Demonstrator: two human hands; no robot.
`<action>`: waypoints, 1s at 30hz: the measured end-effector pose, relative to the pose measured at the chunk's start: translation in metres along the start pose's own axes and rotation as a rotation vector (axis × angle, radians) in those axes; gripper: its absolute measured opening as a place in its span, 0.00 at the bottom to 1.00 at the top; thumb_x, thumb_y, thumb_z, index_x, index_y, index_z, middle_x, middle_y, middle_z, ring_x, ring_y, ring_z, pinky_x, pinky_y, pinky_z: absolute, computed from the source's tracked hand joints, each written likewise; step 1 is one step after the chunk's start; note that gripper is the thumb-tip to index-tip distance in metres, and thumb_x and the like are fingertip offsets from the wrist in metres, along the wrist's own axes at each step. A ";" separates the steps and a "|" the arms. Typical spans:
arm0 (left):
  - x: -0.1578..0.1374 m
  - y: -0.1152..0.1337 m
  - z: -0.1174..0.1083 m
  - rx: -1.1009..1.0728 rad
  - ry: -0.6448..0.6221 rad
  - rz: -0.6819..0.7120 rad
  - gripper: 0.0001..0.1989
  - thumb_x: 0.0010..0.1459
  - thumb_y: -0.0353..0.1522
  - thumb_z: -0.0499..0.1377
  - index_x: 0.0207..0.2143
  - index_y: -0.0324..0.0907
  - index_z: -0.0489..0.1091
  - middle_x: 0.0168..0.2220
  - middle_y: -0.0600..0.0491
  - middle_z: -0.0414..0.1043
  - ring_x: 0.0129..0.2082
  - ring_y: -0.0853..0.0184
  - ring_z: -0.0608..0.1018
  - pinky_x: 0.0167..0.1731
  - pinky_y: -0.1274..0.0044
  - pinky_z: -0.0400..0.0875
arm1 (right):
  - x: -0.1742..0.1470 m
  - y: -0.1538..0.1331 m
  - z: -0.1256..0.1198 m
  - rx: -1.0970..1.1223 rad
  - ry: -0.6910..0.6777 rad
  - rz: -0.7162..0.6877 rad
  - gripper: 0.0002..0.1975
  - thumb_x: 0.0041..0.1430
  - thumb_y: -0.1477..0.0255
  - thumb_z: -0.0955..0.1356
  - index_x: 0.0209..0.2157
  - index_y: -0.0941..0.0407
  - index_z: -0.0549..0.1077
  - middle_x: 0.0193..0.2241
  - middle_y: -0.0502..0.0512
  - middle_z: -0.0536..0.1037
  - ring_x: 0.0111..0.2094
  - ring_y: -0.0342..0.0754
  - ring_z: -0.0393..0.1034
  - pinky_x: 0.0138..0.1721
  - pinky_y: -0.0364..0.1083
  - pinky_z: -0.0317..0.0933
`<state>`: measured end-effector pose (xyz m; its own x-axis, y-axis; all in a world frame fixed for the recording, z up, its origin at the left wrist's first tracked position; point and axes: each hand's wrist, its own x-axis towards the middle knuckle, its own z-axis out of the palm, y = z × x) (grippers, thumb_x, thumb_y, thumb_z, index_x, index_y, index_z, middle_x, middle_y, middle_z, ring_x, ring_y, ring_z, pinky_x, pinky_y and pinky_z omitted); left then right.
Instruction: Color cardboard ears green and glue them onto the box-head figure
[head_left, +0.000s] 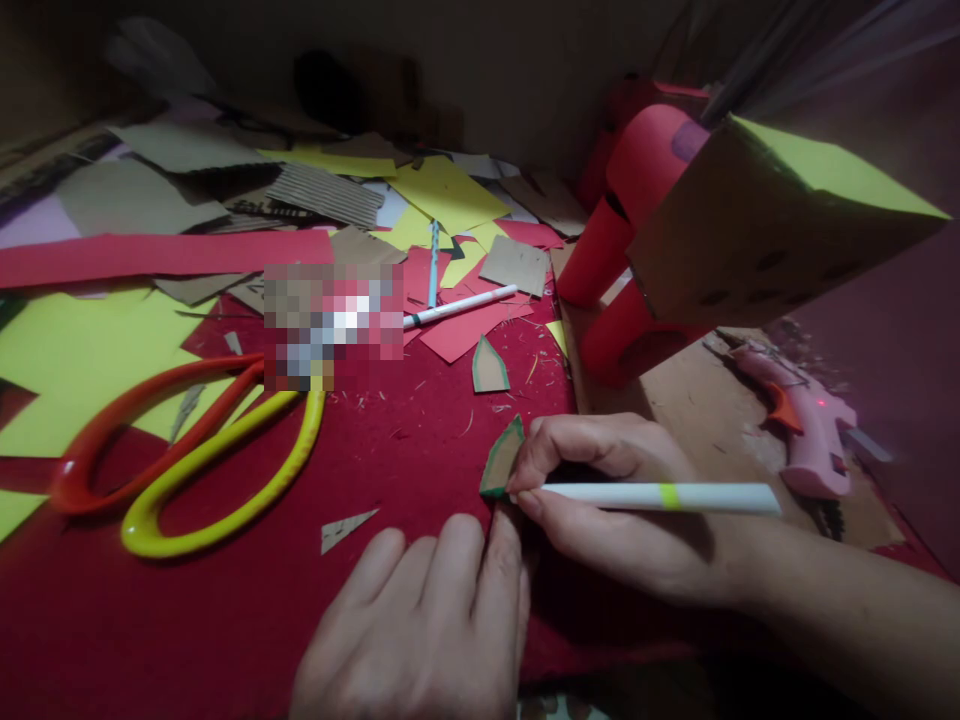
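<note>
My right hand [615,490] is closed in a writing grip on a white marker [600,494] with a yellow-green band; its tip is hidden by the fingers. Under that tip stands a small pointed cardboard piece [501,462] with green along its edges. My left hand [435,620] is curled, its index fingertip against the lower end of this piece; the thumb is mostly hidden. A similar cardboard piece [490,368], edged in green, lies just beyond on the red cloth. Left of it are big scissors [225,480] with one orange and one yellow handle, blades blurred out.
Yellow paper [97,360], a red strip [165,255] and cardboard scraps [180,145] cover the left and back. A cardboard box figure [720,230] with red tubes stands at right, near a pink glue gun [810,420]. A small scrap [347,530] lies by my left hand.
</note>
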<state>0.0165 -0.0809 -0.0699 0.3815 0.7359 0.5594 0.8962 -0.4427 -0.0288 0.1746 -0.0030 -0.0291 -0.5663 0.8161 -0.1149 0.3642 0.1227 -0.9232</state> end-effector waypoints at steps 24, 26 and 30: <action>-0.002 -0.002 0.001 -0.007 -0.006 0.029 0.12 0.61 0.30 0.52 0.43 0.34 0.72 0.24 0.54 0.69 0.22 0.66 0.70 0.33 0.69 0.61 | -0.001 0.000 -0.001 -0.010 0.024 0.008 0.05 0.50 0.82 0.67 0.26 0.58 0.70 0.24 0.48 0.74 0.23 0.38 0.65 0.22 0.35 0.59; -0.002 -0.003 0.001 -0.005 0.009 0.048 0.12 0.61 0.30 0.53 0.43 0.34 0.72 0.24 0.54 0.69 0.22 0.66 0.70 0.32 0.69 0.61 | -0.001 0.000 -0.002 0.001 0.000 0.031 0.04 0.50 0.82 0.67 0.26 0.58 0.70 0.24 0.48 0.74 0.23 0.38 0.66 0.23 0.36 0.59; 0.000 -0.001 0.001 0.022 0.010 0.018 0.12 0.58 0.31 0.57 0.43 0.34 0.72 0.25 0.54 0.69 0.22 0.65 0.69 0.32 0.70 0.61 | -0.001 -0.002 -0.002 0.044 0.051 0.087 0.05 0.50 0.82 0.67 0.26 0.58 0.70 0.22 0.47 0.73 0.22 0.38 0.65 0.21 0.35 0.58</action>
<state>0.0157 -0.0800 -0.0713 0.3953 0.7228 0.5668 0.8941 -0.4443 -0.0570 0.1763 -0.0030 -0.0262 -0.4951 0.8506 -0.1772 0.3768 0.0264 -0.9259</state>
